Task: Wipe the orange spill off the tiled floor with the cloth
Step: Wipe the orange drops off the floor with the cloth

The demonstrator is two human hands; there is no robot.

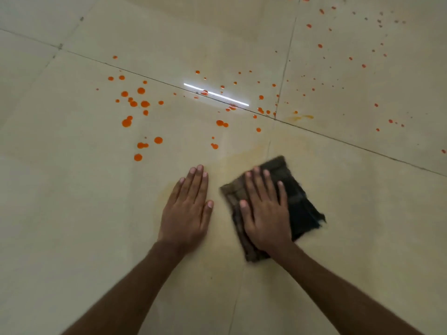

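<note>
A dark folded cloth (300,204) lies flat on the cream tiled floor (72,213), its edges blurred. My right hand (264,213) presses flat on the cloth with fingers spread. My left hand (188,211) rests palm down on the bare tile just left of the cloth, holding nothing. Orange drops (135,112) dot the floor ahead of both hands, thickest to the upper left, with smaller specks scattered to the upper right (350,58). A faint yellowish smear (242,155) marks the tile just beyond the cloth.
Dark grout lines (338,139) cross the floor diagonally and meet near the middle. A bright strip of reflected light (215,94) lies among the drops. A second pale smear (302,117) sits by the grout crossing.
</note>
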